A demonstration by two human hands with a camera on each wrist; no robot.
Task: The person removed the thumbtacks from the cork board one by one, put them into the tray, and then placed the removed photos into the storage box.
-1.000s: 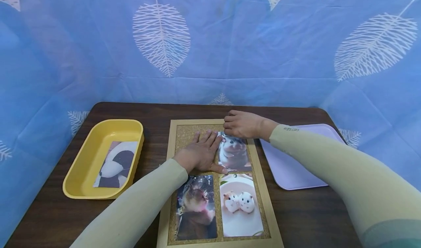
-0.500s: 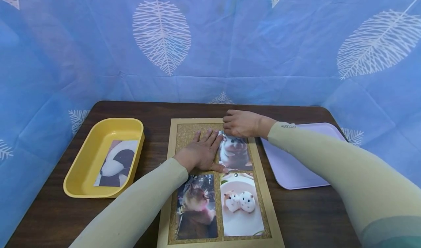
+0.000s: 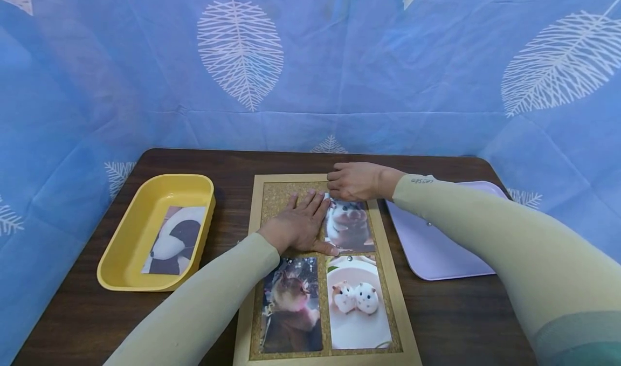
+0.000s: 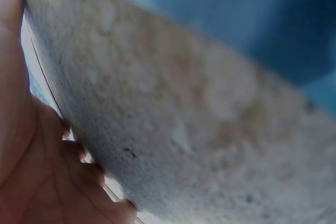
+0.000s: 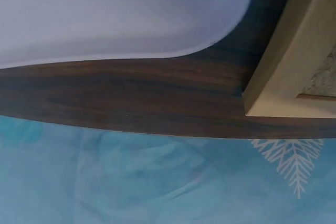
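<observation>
A wood-framed corkboard (image 3: pixel 286 190) lies on the table, bearing several photos. With fingers spread, my left hand (image 3: pixel 298 226) rests on the cork and the left edge of a grey hamster photo (image 3: pixel 346 228). Over that photo's top edge, my right hand (image 3: pixel 356 181) has its fingers curled downward; the fingertips and anything between them are hidden. Nearer to me lie a squirrel-like animal photo (image 3: pixel 293 306) and a photo of two white hamsters (image 3: pixel 359 301), each with a small shiny pin at its top. In the left wrist view, the left palm (image 4: pixel 42 166) lies beside the blurred cork surface.
A yellow tray (image 3: pixel 114 253) holding a cartoon picture (image 3: pixel 174 242) stands on the left of the dark wooden table (image 3: pixel 73 306). To the right, partly beneath the right forearm, sits a lilac tray (image 3: pixel 422 258) with a tiny shiny bit. Blue leaf-patterned cloth (image 3: pixel 364 75) hangs behind.
The head view has shifted very slightly. Both hands keep their places on the corkboard, and the photos stay where they were.
</observation>
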